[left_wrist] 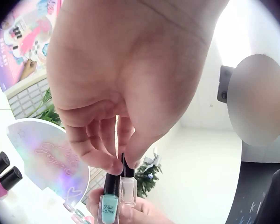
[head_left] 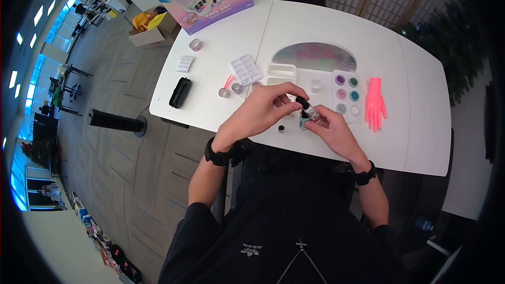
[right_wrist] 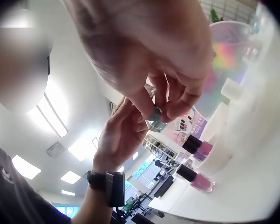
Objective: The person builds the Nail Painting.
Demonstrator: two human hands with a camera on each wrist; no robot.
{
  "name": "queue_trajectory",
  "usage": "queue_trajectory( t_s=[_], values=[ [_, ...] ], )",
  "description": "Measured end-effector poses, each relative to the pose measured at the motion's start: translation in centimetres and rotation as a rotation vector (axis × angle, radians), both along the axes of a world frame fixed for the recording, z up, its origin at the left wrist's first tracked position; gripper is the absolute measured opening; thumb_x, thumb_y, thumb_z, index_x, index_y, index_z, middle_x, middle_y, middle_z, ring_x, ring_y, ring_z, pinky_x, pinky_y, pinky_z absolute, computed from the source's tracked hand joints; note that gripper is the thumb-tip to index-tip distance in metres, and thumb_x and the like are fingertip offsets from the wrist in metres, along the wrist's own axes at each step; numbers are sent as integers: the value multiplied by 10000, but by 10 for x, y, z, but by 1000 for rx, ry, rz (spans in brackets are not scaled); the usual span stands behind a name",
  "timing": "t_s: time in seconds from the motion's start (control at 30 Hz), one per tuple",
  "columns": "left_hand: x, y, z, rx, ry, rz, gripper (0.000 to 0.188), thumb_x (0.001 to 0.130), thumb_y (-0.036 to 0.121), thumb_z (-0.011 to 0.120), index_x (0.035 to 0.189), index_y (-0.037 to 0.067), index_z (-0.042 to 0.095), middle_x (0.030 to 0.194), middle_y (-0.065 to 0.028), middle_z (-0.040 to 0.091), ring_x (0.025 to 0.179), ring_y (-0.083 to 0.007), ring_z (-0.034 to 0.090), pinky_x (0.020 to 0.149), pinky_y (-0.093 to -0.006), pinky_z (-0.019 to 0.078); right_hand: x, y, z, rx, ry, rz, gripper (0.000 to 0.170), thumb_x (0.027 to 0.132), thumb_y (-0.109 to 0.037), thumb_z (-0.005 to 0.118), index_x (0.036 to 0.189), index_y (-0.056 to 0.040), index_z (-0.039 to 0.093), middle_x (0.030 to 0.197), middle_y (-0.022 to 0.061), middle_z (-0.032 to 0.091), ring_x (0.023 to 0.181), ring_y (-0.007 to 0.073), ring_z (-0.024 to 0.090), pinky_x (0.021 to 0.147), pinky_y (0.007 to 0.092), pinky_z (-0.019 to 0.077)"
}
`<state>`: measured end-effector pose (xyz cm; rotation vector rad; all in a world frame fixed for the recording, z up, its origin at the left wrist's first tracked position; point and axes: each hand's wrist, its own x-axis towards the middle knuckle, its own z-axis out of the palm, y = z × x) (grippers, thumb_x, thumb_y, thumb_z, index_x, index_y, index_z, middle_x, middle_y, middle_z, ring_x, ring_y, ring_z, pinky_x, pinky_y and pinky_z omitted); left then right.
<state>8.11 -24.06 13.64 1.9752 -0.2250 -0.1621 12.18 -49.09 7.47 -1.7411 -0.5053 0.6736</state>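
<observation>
Over the table's near edge, my left hand [head_left: 258, 109] pinches the black caps of two small nail polish bottles between thumb and fingertips. One is a teal nail polish bottle [left_wrist: 109, 209]; beside it is a pale nail polish bottle [left_wrist: 128, 189]. My right hand [head_left: 336, 132] holds the bottles by their glass bodies from the other side, its thumb at the front. Both caps stand at the tops of their bottles in the left wrist view. A purple polish bottle [right_wrist: 204, 148] and a pink polish bottle [right_wrist: 202, 183] are nearby on the table.
A pink plastic hand [head_left: 375, 104] lies right of a white palette [head_left: 336, 109] with several coloured pots. Behind are a half-round shiny board [head_left: 314, 56] and the nail art box [head_left: 205, 0]. A white compartment tray [head_left: 246, 70] and a black case [head_left: 180, 92] lie left.
</observation>
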Motion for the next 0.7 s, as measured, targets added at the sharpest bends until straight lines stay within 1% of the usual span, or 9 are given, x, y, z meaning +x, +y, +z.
queue_trajectory(
  t_s=[0.03,0.07,0.17,0.2,0.3,0.4,0.5,0.6,0.7],
  values=[
    [1,2,-1,-3,6,18,245,1054,85,731,1295,49,758,1086,-30,809,851,-84,696,808,-260,551,2,-4,-6,46,32,8,327,1057,-133,753,1328,26,663,1021,63,717,923,111,670,829,305,548],
    [2,3,-1,-31,6,41,248,1057,86,721,1299,48,754,1148,-22,806,853,-88,692,818,-260,548,4,-9,-13,92,64,17,312,1065,-132,744,1321,25,659,1037,52,717,931,102,669,826,299,545],
    [4,8,0,-17,-74,72,251,1057,86,714,1302,49,752,1185,-23,807,871,-93,688,840,-278,548,4,-23,-17,171,143,-6,273,1077,-109,721,1307,17,647,1076,39,717,938,94,670,825,283,535],
    [6,10,-1,31,-62,84,256,1052,98,718,1303,60,752,1201,-32,805,921,-121,703,878,-302,547,3,-28,-18,188,166,-21,261,1079,-99,715,1304,14,643,1087,38,718,938,95,671,825,278,532],
    [9,12,-5,179,-109,89,260,1035,104,727,1292,73,755,1172,-65,799,1023,-199,707,935,-357,549,4,-44,-21,226,204,-77,257,1072,-83,717,1298,12,641,1089,47,721,924,96,688,802,271,539],
    [13,16,-33,346,-247,47,261,1014,105,735,1273,87,762,1168,-97,786,1115,-295,679,981,-425,541,8,-65,-27,214,246,-51,259,1060,-60,724,1294,14,641,1141,79,733,907,107,713,801,275,572],
    [16,17,-46,441,-265,18,256,999,100,739,1253,89,767,1174,-117,777,1174,-346,651,1012,-469,532,6,-73,-26,150,183,-111,280,1046,-39,731,1304,20,639,1102,97,750,886,127,741,814,284,604],
    [18,13,-59,517,-273,27,241,997,108,740,1236,86,769,1176,-123,772,1202,-354,648,1049,-481,512,4,-81,-29,55,123,-136,290,1032,-16,737,1301,27,637,1024,93,763,887,143,759,846,284,613],
    [20,7,-60,591,-267,12,226,991,108,736,1212,82,773,1178,-129,766,1242,-351,630,1093,-491,481,-4,-78,-20,1,62,-196,302,1027,-8,734,1312,22,637,941,85,755,894,151,765,850,287,613]
  ],
)
